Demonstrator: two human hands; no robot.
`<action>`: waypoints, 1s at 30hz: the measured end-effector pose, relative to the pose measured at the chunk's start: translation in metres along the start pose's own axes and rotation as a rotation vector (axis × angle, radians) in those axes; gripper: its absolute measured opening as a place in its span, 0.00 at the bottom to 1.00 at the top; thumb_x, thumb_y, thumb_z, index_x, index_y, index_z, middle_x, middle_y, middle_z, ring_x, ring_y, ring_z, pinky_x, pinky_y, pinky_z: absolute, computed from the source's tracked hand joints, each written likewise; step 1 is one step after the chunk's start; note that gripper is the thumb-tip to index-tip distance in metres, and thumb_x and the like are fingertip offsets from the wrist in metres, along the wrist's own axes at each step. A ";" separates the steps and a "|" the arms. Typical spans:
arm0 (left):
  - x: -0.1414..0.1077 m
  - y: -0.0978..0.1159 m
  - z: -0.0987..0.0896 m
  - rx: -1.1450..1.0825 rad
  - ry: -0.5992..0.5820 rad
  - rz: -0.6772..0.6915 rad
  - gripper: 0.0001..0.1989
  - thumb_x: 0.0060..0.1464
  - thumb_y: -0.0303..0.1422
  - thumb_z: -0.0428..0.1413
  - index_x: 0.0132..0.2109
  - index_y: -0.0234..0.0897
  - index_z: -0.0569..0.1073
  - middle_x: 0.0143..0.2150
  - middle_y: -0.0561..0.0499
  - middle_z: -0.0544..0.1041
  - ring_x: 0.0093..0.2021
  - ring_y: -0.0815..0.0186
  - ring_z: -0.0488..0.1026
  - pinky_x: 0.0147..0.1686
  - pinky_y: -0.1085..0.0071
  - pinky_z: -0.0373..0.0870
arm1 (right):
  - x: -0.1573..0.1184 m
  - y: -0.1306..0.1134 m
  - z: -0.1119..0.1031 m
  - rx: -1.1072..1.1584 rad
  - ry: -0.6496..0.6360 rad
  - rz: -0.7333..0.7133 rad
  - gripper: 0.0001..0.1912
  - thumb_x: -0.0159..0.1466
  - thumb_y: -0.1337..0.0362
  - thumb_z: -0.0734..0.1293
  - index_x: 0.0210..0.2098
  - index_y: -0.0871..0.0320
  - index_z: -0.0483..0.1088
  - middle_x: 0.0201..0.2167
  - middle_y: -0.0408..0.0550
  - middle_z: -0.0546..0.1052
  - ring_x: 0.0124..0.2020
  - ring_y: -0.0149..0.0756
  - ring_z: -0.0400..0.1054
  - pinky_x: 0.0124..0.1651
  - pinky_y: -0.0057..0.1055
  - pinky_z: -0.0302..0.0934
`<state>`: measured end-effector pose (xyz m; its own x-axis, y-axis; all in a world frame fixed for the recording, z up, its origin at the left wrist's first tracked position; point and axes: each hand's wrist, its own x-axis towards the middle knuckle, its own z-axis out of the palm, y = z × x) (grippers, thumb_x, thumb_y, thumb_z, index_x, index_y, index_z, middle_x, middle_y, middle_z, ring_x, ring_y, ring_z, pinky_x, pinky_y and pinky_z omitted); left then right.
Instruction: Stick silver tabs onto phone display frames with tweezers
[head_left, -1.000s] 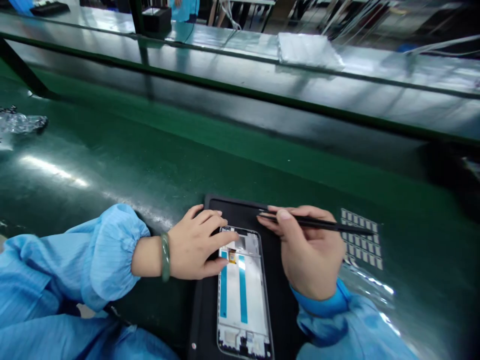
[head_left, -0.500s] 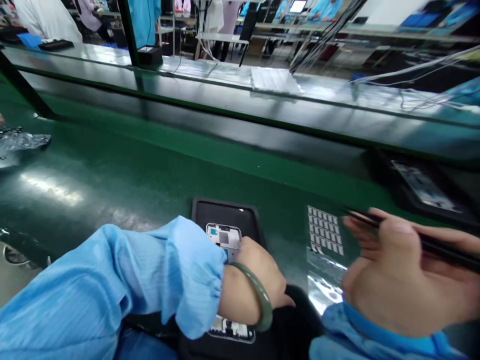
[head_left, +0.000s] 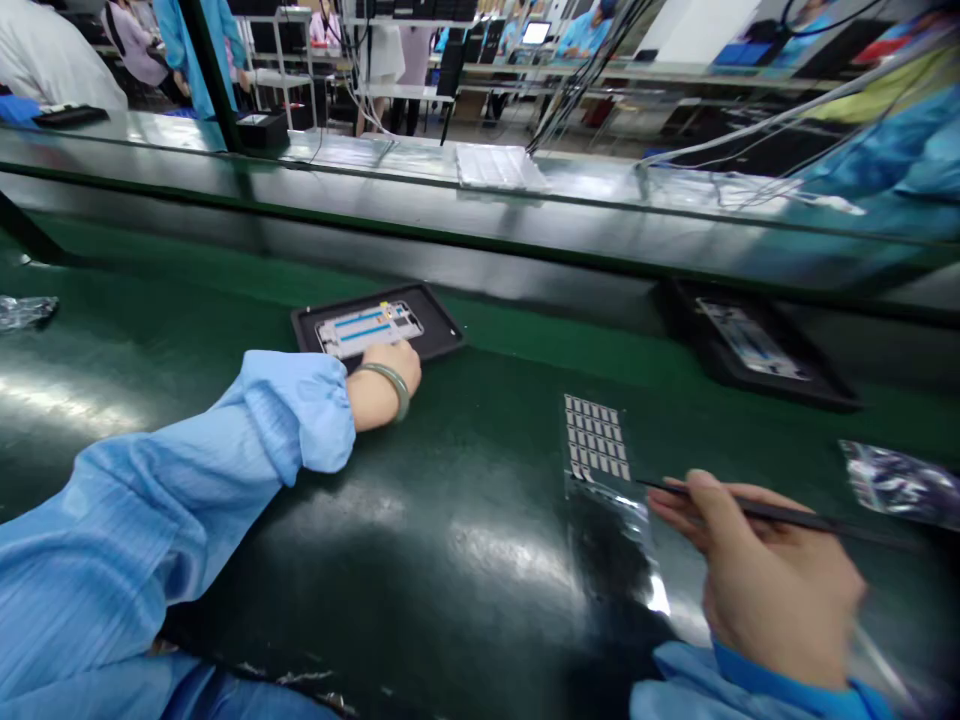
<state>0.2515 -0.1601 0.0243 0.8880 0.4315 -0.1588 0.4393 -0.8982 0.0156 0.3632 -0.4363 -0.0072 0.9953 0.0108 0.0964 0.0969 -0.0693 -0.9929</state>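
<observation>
My left hand, with a green bangle at the wrist, is closed on the near edge of a black tray; its fingertips are partly hidden. In that tray lies a silvery phone frame with blue strips. At the right, my right hand grips dark tweezers, whose tip points left. Just beyond the tip lies a sheet of small pale pieces in rows, with a clear plastic film below it.
Another black tray with a phone frame stands at the back right. A shiny plastic bag lies at the right edge. A raised metal shelf runs along the back of the green table. Other people sit beyond.
My left hand and the black tray with the phone frame have gone from near my lap to the back left of the table. The right hand, still holding the tweezers, sits lower in view.
</observation>
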 end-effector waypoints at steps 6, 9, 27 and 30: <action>0.057 -0.047 0.009 0.107 0.194 -0.212 0.15 0.60 0.36 0.53 0.52 0.33 0.68 0.52 0.44 0.69 0.50 0.59 0.69 0.48 0.56 0.69 | 0.006 0.015 -0.001 -0.018 -0.106 0.159 0.22 0.41 0.56 0.78 0.29 0.61 0.68 0.20 0.45 0.74 0.24 0.37 0.73 0.26 0.23 0.71; 0.069 -0.063 0.015 0.087 0.244 -0.258 0.15 0.62 0.32 0.49 0.54 0.30 0.66 0.54 0.41 0.67 0.52 0.57 0.68 0.48 0.56 0.68 | 0.008 0.019 -0.001 -0.032 -0.124 0.197 0.20 0.43 0.59 0.77 0.29 0.61 0.68 0.20 0.44 0.73 0.24 0.36 0.73 0.27 0.22 0.71; -0.006 0.101 0.051 -0.195 0.039 0.991 0.27 0.56 0.53 0.49 0.60 0.50 0.64 0.67 0.43 0.53 0.67 0.47 0.45 0.60 0.39 0.37 | 0.008 0.017 0.008 0.016 -0.155 0.353 0.11 0.48 0.67 0.75 0.26 0.61 0.68 0.18 0.42 0.72 0.18 0.28 0.68 0.21 0.19 0.66; -0.005 0.099 0.051 -0.199 0.033 0.978 0.27 0.56 0.53 0.49 0.60 0.51 0.64 0.67 0.43 0.52 0.67 0.48 0.46 0.60 0.40 0.36 | 0.013 0.014 0.004 0.109 -0.158 0.395 0.12 0.48 0.67 0.75 0.26 0.61 0.67 0.19 0.41 0.71 0.19 0.26 0.66 0.22 0.18 0.66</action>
<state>0.2836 -0.2556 -0.0233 0.8732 -0.4857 0.0399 -0.4753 -0.8306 0.2902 0.3774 -0.4328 -0.0202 0.9422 0.1576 -0.2958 -0.3006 0.0072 -0.9537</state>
